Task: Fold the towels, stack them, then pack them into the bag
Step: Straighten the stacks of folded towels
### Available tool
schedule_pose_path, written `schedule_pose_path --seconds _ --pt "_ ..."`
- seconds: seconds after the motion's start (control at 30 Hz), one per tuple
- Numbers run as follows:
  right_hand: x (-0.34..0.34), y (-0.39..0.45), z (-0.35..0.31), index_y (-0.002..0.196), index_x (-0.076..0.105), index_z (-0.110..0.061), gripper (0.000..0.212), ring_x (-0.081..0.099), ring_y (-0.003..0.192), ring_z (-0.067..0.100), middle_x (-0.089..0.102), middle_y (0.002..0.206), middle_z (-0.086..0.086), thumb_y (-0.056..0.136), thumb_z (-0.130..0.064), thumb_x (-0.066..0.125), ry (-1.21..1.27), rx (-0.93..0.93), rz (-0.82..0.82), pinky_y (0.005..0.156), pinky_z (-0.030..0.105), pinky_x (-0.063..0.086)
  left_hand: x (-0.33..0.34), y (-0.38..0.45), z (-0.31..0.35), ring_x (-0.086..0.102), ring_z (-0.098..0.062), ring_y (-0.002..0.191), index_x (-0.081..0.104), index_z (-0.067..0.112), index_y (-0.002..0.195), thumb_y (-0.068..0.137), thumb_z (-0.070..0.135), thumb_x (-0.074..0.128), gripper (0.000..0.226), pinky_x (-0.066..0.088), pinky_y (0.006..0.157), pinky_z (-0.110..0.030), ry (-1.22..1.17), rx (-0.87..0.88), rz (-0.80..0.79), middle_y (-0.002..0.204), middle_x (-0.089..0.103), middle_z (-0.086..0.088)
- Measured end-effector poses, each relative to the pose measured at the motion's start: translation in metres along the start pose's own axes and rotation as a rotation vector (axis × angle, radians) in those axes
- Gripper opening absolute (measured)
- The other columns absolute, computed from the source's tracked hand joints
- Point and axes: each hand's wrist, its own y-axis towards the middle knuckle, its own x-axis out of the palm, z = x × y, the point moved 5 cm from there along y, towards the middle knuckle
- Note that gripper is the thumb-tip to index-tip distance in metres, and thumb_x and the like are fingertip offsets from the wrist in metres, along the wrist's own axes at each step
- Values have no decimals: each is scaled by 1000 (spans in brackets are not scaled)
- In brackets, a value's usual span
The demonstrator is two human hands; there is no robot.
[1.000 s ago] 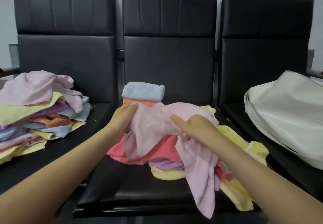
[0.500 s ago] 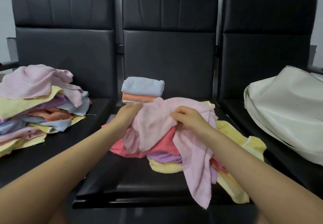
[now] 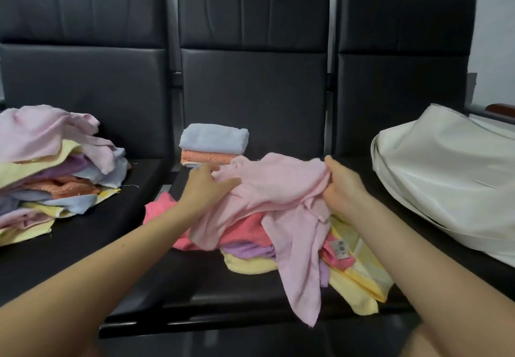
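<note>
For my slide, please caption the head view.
Both hands spread a pink towel over unfolded towels.

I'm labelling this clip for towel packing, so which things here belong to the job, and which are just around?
Part of the job:
- pink towel, held by left hand and right hand
- loose towels beneath it
- folded stack
- unfolded pile on the left seat
- white bag

Just around:
- black chairs
- price tag on one towel

A pale pink towel (image 3: 278, 186) is gripped by the left hand (image 3: 207, 186) at 9 o'clock and the right hand (image 3: 341, 186) at 3 o'clock, above loose towels (image 3: 250, 248); a white bag (image 3: 451, 178) is seen at 3 o'clock.
</note>
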Motion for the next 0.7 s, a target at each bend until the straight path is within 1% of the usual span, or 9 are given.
schedule_pose_path --seconds 0.07,0.13,0.2,0.27,0.33,0.43,0.53,0.6,0.7 --pt "7 -6 13 101 66 0 23 67 102 31 67 118 21 88 -20 68 -53 54 -65 94 43 52 -5 3 -9 54 -17 89 53 12 114 79 51 70 55 36 64 -27 79 -46 4 108 57 -5" --pt "17 -21 13 99 67 -4 19 68 95 28 69 109 18 90 -20 67 -112 54 -122 86 37 54 -7 3 -16 54 -16 78 54 11 98 81 57 65 50 35 58 -29 136 -103 -48 90 59 -1" --pt "24 -38 14 106 64 -5 22 66 85 23 67 101 14 94 -23 63 -321 52 -226 73 29 56 -8 2 -21 53 -19 71 54 9 81 84 61 59 52 35 57 -30 133 -150 -96 74 57 -1" --pt "29 -58 22 103 61 -10 21 63 74 17 65 91 7 92 -28 65 -645 106 -372 61 25 55 -7 -1 -24 54 -22 77 59 7 84 87 64 52 58 37 64 -31 135 -186 -147 81 60 -6" --pt "29 -71 31 92 63 -10 24 62 69 15 65 79 5 88 -32 70 -892 163 -480 60 26 53 -7 -3 -28 56 -21 86 63 7 100 89 62 52 57 40 70 -30 53 -229 -186 98 63 -8" --pt "32 -72 32 87 64 -1 31 59 65 15 60 68 8 89 -32 68 -1122 22 -521 60 24 47 -5 -6 -27 57 -16 88 67 16 98 92 46 58 32 44 70 -28 -124 -230 -282 98 65 -2" --pt "39 -71 20 98 63 0 26 59 75 22 62 80 10 91 -25 65 -1102 -39 -507 72 33 50 -5 -4 -15 60 -19 92 67 20 83 91 29 61 13 49 75 -30 -364 -195 -304 90 67 0" --pt "42 -63 6 107 63 6 38 63 85 28 66 92 15 85 -26 66 -976 -82 -479 84 38 52 -14 6 -9 64 -21 99 67 18 92 84 30 58 17 51 81 -34 -543 -247 -177 100 70 -5" --pt "42 -49 -20 114 63 3 25 67 100 24 68 109 18 96 -13 55 -491 -124 -332 91 35 52 -27 14 6 64 -17 89 64 14 98 83 34 54 27 49 72 -28 -787 -338 -62 100 70 -3"
